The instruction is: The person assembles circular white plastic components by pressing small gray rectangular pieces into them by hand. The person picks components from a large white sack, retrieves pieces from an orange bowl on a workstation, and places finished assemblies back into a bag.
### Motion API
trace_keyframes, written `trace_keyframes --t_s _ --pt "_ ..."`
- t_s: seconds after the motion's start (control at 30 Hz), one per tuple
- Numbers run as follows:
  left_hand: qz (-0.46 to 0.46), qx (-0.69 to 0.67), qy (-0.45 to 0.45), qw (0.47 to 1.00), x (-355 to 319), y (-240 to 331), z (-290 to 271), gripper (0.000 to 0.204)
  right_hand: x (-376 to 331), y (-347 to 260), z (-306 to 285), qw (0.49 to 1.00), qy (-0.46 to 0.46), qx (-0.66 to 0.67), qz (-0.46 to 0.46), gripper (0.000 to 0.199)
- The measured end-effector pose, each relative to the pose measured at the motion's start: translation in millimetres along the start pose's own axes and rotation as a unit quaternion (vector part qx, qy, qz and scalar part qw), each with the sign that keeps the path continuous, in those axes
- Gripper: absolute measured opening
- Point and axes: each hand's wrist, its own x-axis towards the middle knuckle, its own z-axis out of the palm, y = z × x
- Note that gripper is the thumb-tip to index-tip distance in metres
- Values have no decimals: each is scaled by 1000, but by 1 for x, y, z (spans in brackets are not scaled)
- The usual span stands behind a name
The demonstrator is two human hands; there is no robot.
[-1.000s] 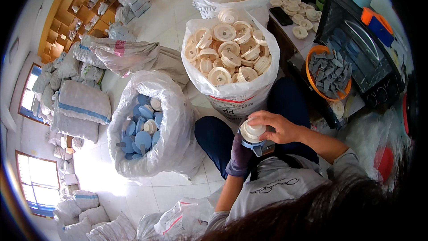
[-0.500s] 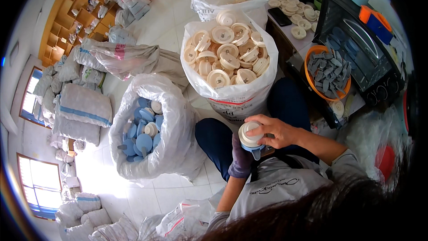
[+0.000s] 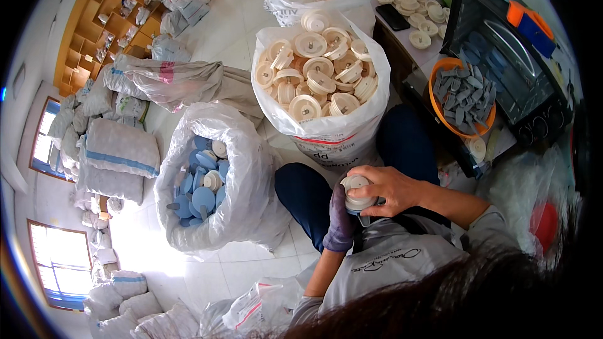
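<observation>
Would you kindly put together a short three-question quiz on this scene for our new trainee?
1. True or false: the left hand wears a purple glove.
2. What fills the sack nearest the left hand? A) blue discs B) grey pieces C) red caps
3. Fill in: the grey pieces lie in an ______ bowl.

Key:
1. True; the right hand is bare, and both grip a cream round part.
2. A: blue discs in the white sack.
3. Orange.

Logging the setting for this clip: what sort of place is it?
Probably a small workshop or storeroom for hand assembly. Open sacks hold cream discs and blue discs, more tied sacks are piled by the wall, and wooden shelving stands behind.
</observation>
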Motion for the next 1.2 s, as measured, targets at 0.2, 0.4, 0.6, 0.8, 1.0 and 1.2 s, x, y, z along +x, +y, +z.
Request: trace_keyframes --t_s 0.2,0.4,0.6,0.8,1.0,1.2 --pt "25 101 25 994 -3 3 4 48 -3 1 4 1000 8 -16 3 53" --pt "35 98 9 994 -5 4 6 51 -7 5 11 998 33 38 29 49" --pt "31 32 -8 999 -7 11 16 65 -12 1 20 992 115 53 16 42" --pt "60 47 -17 997 -7 14 21 77 -12 9 17 980 118 151 44 38" --pt "86 80 10 993 -4 10 15 73 -6 -2 14 995 93 32 10 42" --pt "48 -2 -10 999 -5 12 12 61 -1 -6 6 997 73 23 -4 50"
